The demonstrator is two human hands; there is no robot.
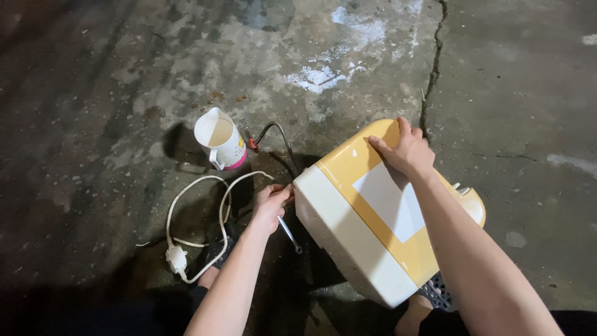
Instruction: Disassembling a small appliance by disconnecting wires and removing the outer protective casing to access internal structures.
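1. Concrete floor (93, 81), stained and dark, is fading into shadow along the left and bottom edges, where little can be made out.
2. A white power cord (186, 205) is looping over the floor at the left, ending in a white plug (176, 256); part of the cord is disappearing under the left forearm.
3. A white jug (221, 140) with a pink base is standing upright just beyond the cord, casting a shadow to its left.
4. The left hand (270, 204) is closing around a slim metal wrench (290, 233), fingers curled tight; the tool's upper end is hiding inside the fist, and its lower end is pointing down toward the floor.
5. A dark hose (277, 134) is curving behind the hand, its lower end lost in shadow against the casing.
6. A cream and yellow appliance casing (348, 230) is lying tilted on the floor right of the wrench, its underside hidden.
7. The right hand (407, 149) is pressing on the casing's yellow upper edge, fingers spread and bent over the rim, gripping it.
8. A long crack (432, 62) is running through the floor beyond the casing.
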